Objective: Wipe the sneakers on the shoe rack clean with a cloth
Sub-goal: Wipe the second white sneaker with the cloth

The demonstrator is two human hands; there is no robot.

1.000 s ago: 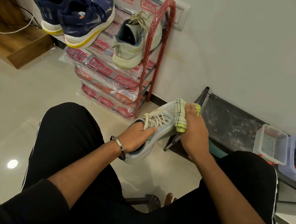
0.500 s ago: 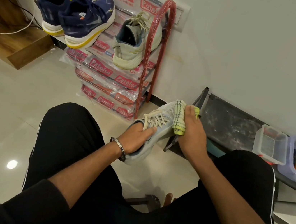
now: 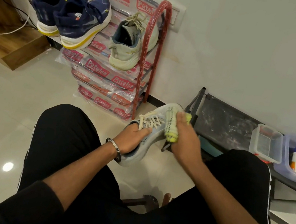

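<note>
the sneaker is held at its collar by the left hand, toe pointing away; the cloth is gripped by the right hand against the toe's right side.

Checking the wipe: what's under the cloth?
The cloth lies on the pale sneaker's toe side, pressed by the right hand. The patch beneath it is covered.

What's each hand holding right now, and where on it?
Left hand grips the pale grey sneaker at its collar, fingers inside the opening. Right hand holds the yellow-green cloth, bunched under the palm, pressed against the sneaker's forefoot.
</note>
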